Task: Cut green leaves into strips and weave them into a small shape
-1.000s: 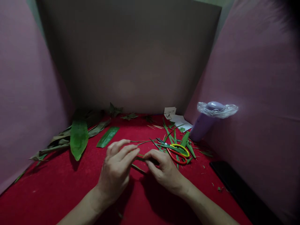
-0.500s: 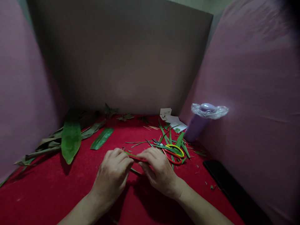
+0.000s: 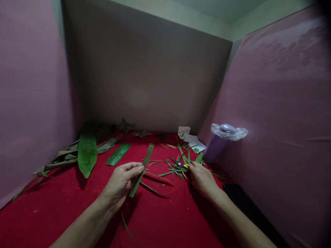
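Observation:
My left hand (image 3: 121, 184) pinches a long narrow green leaf strip (image 3: 146, 159) that rises away from me above the red cloth (image 3: 64, 206). My right hand (image 3: 201, 178) lies over the yellow and red handles of the scissors (image 3: 179, 163), fingers curled on them; the dark blades point left among loose leaf strips (image 3: 169, 171).
Whole green and dried leaves (image 3: 87, 153) lie at the left by the pink wall. A lilac cylinder (image 3: 216, 144) with a clear plastic top stands at the right. White paper scraps (image 3: 191, 137) sit at the back. A black flat object (image 3: 241, 198) lies along the right wall.
My hands have parted. The left now holds the leaf strip up alone; the right has moved right onto the scissors. The camera has tilted upward.

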`<state>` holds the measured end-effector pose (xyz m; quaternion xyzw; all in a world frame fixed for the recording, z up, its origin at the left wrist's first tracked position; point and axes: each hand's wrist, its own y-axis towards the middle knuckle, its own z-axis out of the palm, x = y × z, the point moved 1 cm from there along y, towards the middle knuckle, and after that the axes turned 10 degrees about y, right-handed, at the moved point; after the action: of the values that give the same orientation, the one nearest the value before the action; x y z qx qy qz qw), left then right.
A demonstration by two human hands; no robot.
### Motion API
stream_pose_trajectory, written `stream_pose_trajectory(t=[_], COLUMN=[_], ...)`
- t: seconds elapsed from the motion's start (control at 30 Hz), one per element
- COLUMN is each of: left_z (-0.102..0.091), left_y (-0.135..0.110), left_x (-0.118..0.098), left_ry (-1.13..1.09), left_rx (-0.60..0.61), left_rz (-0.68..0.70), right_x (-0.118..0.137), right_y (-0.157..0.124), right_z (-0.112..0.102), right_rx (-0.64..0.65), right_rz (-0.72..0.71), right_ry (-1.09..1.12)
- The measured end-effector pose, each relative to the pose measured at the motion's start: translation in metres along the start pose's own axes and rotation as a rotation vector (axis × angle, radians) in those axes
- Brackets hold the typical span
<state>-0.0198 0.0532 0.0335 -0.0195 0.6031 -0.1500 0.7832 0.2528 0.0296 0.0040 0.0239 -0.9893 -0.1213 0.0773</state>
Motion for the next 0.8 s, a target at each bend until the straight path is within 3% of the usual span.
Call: stream_pose_trajectory(t=[0.13, 0.33, 0.63, 0.8], left_z=[0.0, -0.003, 0.0, -0.001], left_y=[-0.002, 0.001, 0.0, 0.0], left_x=[0.0, 0.006, 0.004, 0.004], left_ry=[-0.048, -0.143, -0.23, -0.242], left_rx=[0.052, 0.087, 0.034, 0.048], left_rz=[0.0, -0.069, -0.153, -0.144], right_x=[-0.005, -0.008, 0.0, -0.005], right_y=[0.009, 0.023, 0.004, 0.015], right_z=[-0.005, -0.021, 0.007, 0.002], right_rx=[-0.011, -0.149, 0.079, 0.117], right_rz=[-0.005, 0.11, 0.033, 0.044], right_ry=[0.026, 0.007, 0.069, 0.228])
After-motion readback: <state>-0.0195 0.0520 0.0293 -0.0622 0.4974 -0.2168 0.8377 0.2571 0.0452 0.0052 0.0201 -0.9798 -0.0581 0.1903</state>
